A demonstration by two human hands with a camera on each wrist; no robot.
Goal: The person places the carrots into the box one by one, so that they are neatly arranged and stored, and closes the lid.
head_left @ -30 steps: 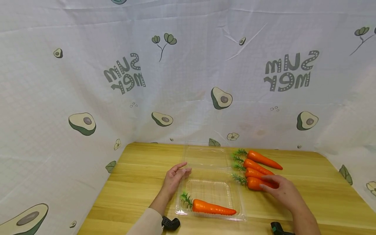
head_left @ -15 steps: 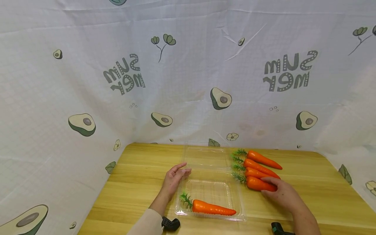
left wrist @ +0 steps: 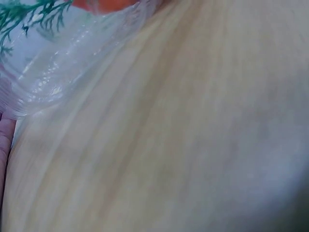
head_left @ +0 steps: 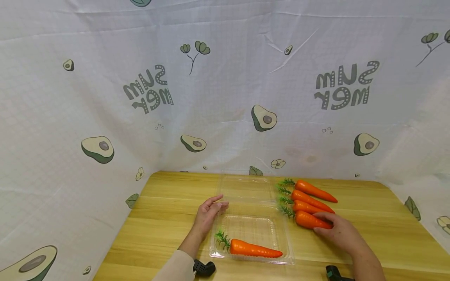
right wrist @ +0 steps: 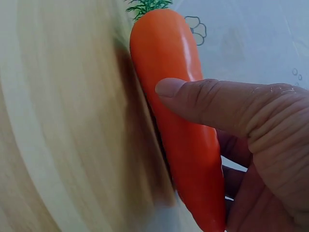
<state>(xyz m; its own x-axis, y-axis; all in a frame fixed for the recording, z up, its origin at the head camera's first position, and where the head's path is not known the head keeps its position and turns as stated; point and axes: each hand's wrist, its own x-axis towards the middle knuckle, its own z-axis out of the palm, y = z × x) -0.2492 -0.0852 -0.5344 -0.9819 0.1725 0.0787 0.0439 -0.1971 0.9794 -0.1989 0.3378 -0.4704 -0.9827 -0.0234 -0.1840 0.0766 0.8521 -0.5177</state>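
Note:
My right hand (head_left: 342, 236) pinches the nearest of several orange carrots, a carrot (head_left: 311, 220) with green leafy tops. In the right wrist view the thumb (right wrist: 203, 99) lies across this carrot (right wrist: 176, 63), with the other fingers partly hidden behind it. At the left rim of a clear plastic clamshell box (head_left: 286, 234), my left hand (head_left: 207, 214) rests with fingers extended. One carrot (head_left: 251, 248) lies along the front of the box's tray. The left wrist view has the box's clear wall (left wrist: 58, 72) at upper left, and only a sliver of the hand.
Behind the held carrot, more carrots (head_left: 314, 190) lie in a row, leaves to the left. The box's lid (head_left: 247, 187) is folded back flat towards a printed curtain (head_left: 225, 97). Black devices (head_left: 204, 268) sit by both wrists. Everything rests on a wooden table (head_left: 158, 218).
My right hand has shifted slightly towards the carrot's tip, uncovering more of the carrots beside it. The left hand and the box stay put.

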